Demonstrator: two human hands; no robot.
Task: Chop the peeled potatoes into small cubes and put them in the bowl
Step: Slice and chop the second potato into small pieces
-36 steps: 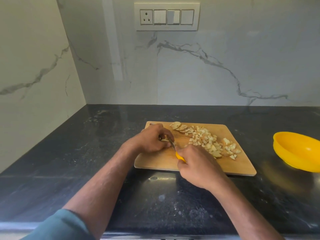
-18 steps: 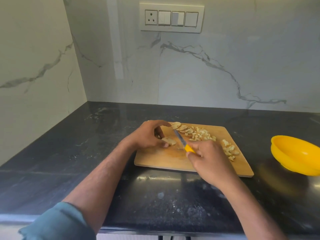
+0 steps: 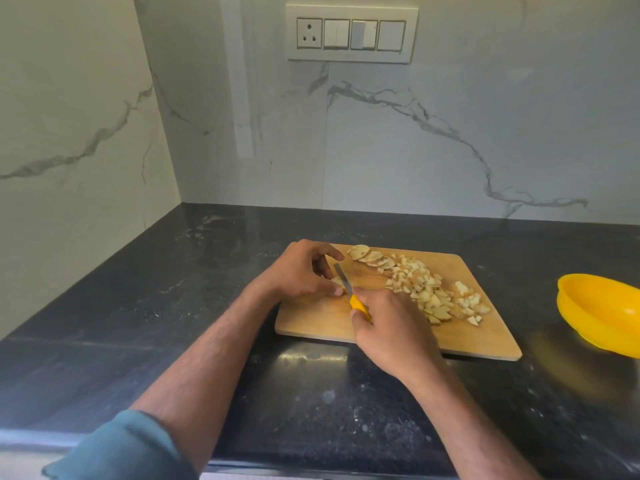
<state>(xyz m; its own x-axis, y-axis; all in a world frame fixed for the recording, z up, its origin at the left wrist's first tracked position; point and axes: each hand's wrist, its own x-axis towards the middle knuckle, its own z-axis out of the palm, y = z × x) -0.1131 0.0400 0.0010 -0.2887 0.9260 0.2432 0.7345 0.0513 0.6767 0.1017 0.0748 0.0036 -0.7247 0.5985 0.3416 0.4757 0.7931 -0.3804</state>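
A wooden cutting board [image 3: 311,320] lies on the dark counter. My left hand [image 3: 301,271] pinches a potato slice [image 3: 337,281] down on the board's left part. My right hand [image 3: 388,323] grips a knife [image 3: 348,289] with a yellow handle; its blade lies across that slice beside my left fingertips. Uncut round slices [image 3: 369,256] sit in a row at the board's far edge. A heap of chopped potato pieces [image 3: 433,292] spreads over the board's right half. The yellow bowl [image 3: 602,313] stands on the counter to the right of the board, apart from it.
The dark speckled counter [image 3: 173,306] runs into a corner of white marble walls at the left and back. A switch panel [image 3: 351,32] is mounted on the back wall. The counter's front edge lies just under my forearms.
The knife blade swung up and away from the slice half a second ago and has now come back down onto it. My left hand stayed on the slice, its fingers lifted a little.
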